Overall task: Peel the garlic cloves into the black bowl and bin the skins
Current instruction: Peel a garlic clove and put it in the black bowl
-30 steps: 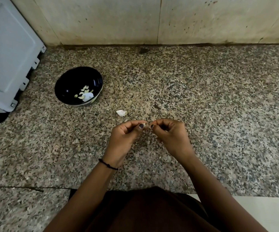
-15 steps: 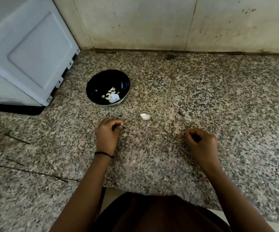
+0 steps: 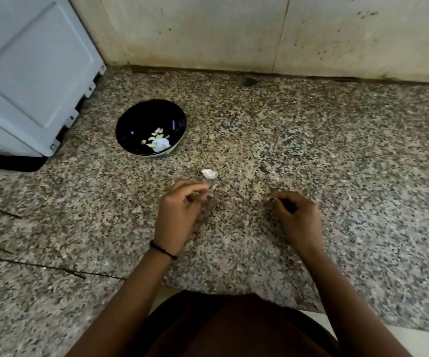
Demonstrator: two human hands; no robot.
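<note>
The black bowl [image 3: 136,119] holds peeled cloves [image 3: 156,136], and one unpeeled clove [image 3: 209,173] lies on the tabletop [image 3: 337,150] just beyond the left hand [image 3: 180,212], so peeling seems midway and grasping that clove likely comes next. Both this and the right hand [image 3: 296,215] are curled with fingertips pinched; whether they hold anything, I cannot tell.

Dim, even light; motion blur; warped edges

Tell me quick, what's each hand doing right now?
Left hand: fingers curled, blurred; cannot tell if it holds anything.
Right hand: fingers curled, tips pinched; contents too small to tell.
</note>
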